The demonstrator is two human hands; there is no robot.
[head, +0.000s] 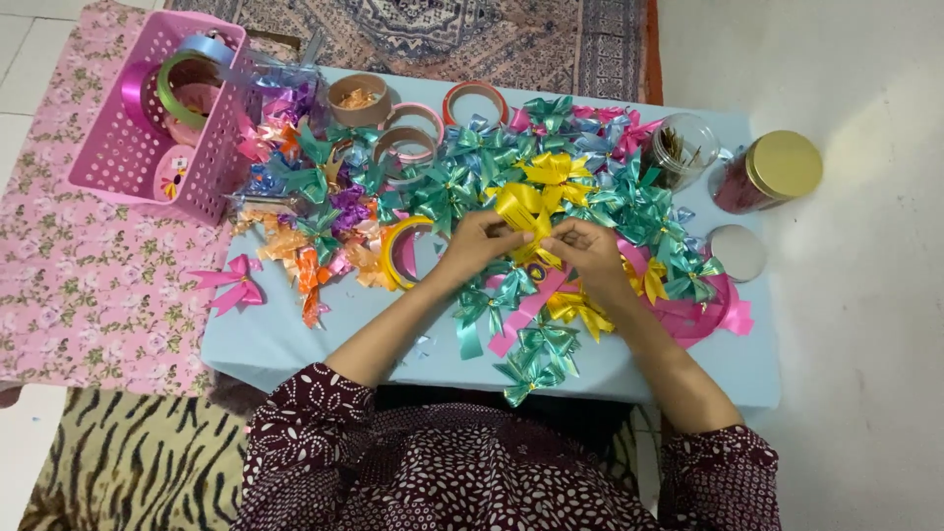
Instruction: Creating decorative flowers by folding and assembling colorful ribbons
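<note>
Dark maroon patterned sleeves (472, 462) at bottom centre, bare forearms running up to mid-frame.

Left hand (479, 244) and right hand (587, 251) close together at centre, above the low table under a pale blue cloth (275, 339). Fingertips of both pinched shut on a yellow shiny ribbon bow (521, 211), held just over the heap, loops spread above the thumbs. Grip narrow on each side, no gap visible between finger and thumb; exact contact on the knot hidden by the fingers.

Judged from the lay of things, well along but not finished: a large heap of finished teal, pink and blue ribbon bows (580, 167) across the centre and upper right of the table, more orange, purple and blue bows (315, 216) at the left, teal ones (536, 359) below the hands. Yellow bow apparently mid-shaping. Material left over: ribbon rolls in a pink plastic lattice basket (133, 162) at upper left, several tape-like rings (403, 138) at upper centre.

Clear jar with brown sticks (683, 147) and a gold-lidded jar (777, 172) lying at upper right, a round silver lid (737, 253) just below them. Single pink bow (231, 282) apart at the left table edge.
</note>
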